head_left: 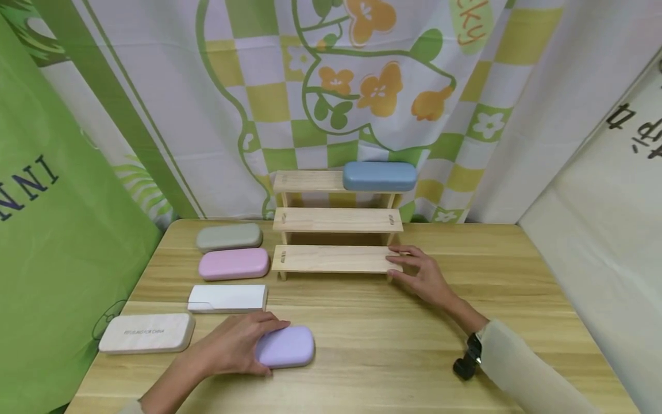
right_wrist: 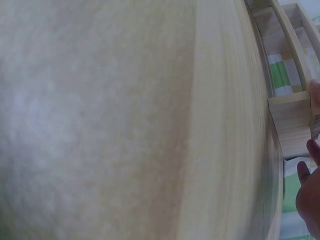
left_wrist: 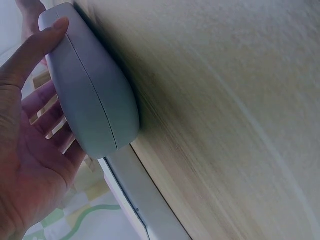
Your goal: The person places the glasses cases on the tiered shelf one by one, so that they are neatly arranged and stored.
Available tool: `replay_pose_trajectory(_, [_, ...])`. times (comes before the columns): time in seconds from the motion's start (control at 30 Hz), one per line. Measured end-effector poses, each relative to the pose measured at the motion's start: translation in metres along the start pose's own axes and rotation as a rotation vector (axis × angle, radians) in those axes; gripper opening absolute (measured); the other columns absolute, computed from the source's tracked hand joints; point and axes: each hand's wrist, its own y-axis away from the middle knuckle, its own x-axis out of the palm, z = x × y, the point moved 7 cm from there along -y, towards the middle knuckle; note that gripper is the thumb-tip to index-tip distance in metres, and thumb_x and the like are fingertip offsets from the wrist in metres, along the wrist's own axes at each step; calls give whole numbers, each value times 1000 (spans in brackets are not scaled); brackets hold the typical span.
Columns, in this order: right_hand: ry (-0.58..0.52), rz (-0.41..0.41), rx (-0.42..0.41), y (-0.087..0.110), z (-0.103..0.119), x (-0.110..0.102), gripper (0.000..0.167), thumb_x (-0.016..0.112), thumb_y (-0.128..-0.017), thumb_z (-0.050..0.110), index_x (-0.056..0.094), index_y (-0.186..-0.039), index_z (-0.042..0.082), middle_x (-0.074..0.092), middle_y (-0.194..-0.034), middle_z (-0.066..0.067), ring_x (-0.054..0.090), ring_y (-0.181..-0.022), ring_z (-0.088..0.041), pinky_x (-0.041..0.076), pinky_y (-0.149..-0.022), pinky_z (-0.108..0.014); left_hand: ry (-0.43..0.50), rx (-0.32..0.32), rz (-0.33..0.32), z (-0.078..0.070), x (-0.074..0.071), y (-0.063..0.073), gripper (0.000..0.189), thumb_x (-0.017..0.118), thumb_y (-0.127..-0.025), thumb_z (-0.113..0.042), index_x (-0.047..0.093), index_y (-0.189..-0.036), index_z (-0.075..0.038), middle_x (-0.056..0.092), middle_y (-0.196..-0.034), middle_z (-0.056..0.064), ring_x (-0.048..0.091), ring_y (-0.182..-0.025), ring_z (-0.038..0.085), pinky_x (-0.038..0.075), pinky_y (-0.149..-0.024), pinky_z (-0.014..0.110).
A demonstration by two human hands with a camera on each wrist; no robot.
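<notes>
My left hand (head_left: pixel 240 342) holds a lavender glasses case (head_left: pixel 286 347) low over the front of the wooden table. In the left wrist view the thumb lies across one side of the lavender case (left_wrist: pixel 95 95), with the fingers along the other. My right hand (head_left: pixel 426 279) grips the right end of the lowest tier of a three-tier wooden display stand (head_left: pixel 331 259), its thumb at the front edge. Part of the right hand (right_wrist: pixel 310 195) shows at the edge of the right wrist view. On the top tier, at the right, sits a blue glasses case (head_left: pixel 380 176).
Left of the stand lie a grey-green case (head_left: pixel 229 237), a pink case (head_left: pixel 234 264), a white case (head_left: pixel 227 298) and a pale lettered case (head_left: pixel 147 333). A patterned curtain (head_left: pixel 258 103) hangs behind the table (head_left: pixel 414 356). The right wrist wears a black watch (head_left: pixel 468 357).
</notes>
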Motion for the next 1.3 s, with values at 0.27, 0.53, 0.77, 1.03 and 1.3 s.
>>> replay_pose_trajectory(0.27, [12, -10, -13, -2, -1, -2, 37, 83, -85, -8, 77, -121, -2, 67, -136, -22, 60, -127, -41, 41, -110, -15, 7, 31, -48, 1, -3, -4, 78, 98, -67, -43, 72, -132, -10, 73, -115, -4, 67, -102, 9, 59, -86, 33])
replay_pose_trajectory(0.53, [15, -8, 2, -1, 1, -2, 37, 83, -85, -8, 77, -121, -3, 67, -136, -23, 60, -126, -41, 41, -110, -14, 4, 19, -67, 1, -6, -7, 76, 98, -68, -41, 72, -131, -9, 74, -119, 0, 70, -108, 15, 60, -89, 36])
replay_pose_trajectory(0.77, [29, -9, 5, 1, 2, -1, 36, 82, -86, -7, 77, -121, -4, 67, -135, -24, 60, -127, -42, 42, -111, -17, -17, -13, -87, 1, -12, -11, 75, 97, -66, -38, 72, -131, -11, 74, -124, 1, 70, -116, 22, 59, -94, 42])
replay_pose_trajectory(1.03, [27, -2, 11, 2, 0, -1, 36, 83, -85, -7, 77, -121, -3, 67, -136, -22, 59, -128, -40, 41, -112, -16, -14, -23, -107, 3, -24, -18, 74, 97, -66, -34, 71, -131, -12, 74, -124, 0, 70, -115, 20, 60, -91, 42])
replay_pose_trajectory(1.3, [37, -4, 3, 2, -1, 0, 36, 84, -85, -5, 78, -120, -1, 68, -135, -21, 61, -126, -41, 41, -111, -16, 2, -22, -138, 6, -39, -27, 75, 98, -65, -33, 70, -131, -11, 73, -124, 4, 69, -113, 20, 60, -89, 41])
